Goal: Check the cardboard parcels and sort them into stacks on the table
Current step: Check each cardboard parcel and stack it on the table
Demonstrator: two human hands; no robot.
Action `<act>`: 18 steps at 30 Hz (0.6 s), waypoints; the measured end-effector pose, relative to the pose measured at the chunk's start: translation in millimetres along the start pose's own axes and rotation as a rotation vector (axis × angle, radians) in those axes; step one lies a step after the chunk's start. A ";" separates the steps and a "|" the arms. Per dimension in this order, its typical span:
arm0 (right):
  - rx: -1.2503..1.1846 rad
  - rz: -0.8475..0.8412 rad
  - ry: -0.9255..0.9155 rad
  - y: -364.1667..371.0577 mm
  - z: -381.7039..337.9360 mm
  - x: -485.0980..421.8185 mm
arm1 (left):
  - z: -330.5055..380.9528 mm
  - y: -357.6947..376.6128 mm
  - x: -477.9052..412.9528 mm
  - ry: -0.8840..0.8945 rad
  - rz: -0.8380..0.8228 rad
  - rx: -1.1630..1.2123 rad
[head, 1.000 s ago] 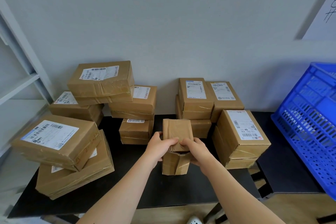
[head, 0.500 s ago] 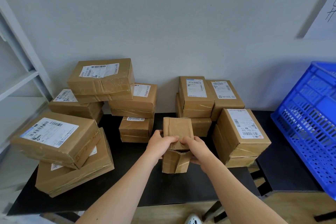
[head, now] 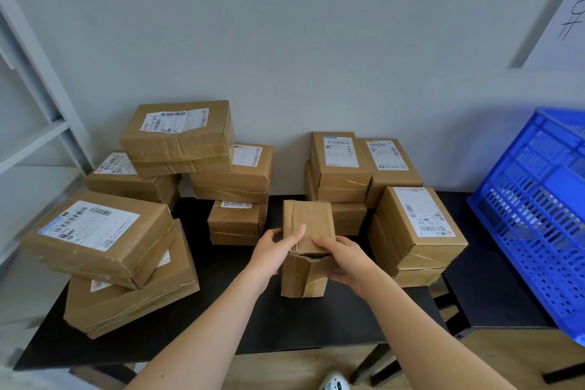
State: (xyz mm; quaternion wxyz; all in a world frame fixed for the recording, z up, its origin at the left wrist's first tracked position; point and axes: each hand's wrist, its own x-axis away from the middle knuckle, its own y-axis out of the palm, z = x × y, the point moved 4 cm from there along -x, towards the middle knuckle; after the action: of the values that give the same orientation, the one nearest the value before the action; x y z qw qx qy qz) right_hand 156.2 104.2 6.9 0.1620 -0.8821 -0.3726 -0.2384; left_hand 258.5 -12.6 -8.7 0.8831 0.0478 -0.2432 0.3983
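**Q:** Head view: what is held, and how?

**A:** A small brown cardboard parcel (head: pixel 308 222), creased and taped, over the middle of the black tabletop (head: pixel 285 329). The left hand (head: pixel 273 247) grips its left edge, thumb laid on the upper face. The right hand (head: pixel 346 260) clasps its right side, thumb on top and fingers curled beneath. Whether its lower end rests on the tabletop cannot be told. No label shows on the faces turned to the camera.

**Q:** What stands round that parcel?

**A:** Just right of it is a white-labelled brown box (head: pixel 418 228) topping a short stack. Directly behind it is a taller stack of labelled boxes (head: pixel 340 168). Far to its left are two large leaning boxes (head: pixel 98 241), and far to its right a blue slotted plastic crate (head: pixel 538 215).

**Q:** What may go wrong?

**A:** Turning the parcel to find its label could swing a corner into the near stack on its right. The flap at its near edge looks torn, and squeezing there might split it. The large boxes sit askew, so a jolt to the tabletop could tip them.
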 end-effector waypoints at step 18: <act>0.162 0.040 0.108 -0.8 55.6 -1.1 | -59.4 -4.0 -2.1 0.047 0.003 -0.403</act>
State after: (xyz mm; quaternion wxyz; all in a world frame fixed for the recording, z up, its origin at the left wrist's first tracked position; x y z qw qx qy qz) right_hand 171.6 129.8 -40.0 0.2571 -0.8593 -0.3639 -0.2513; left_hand 283.5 -0.2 -61.4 0.8797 -0.1397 -0.2972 0.3438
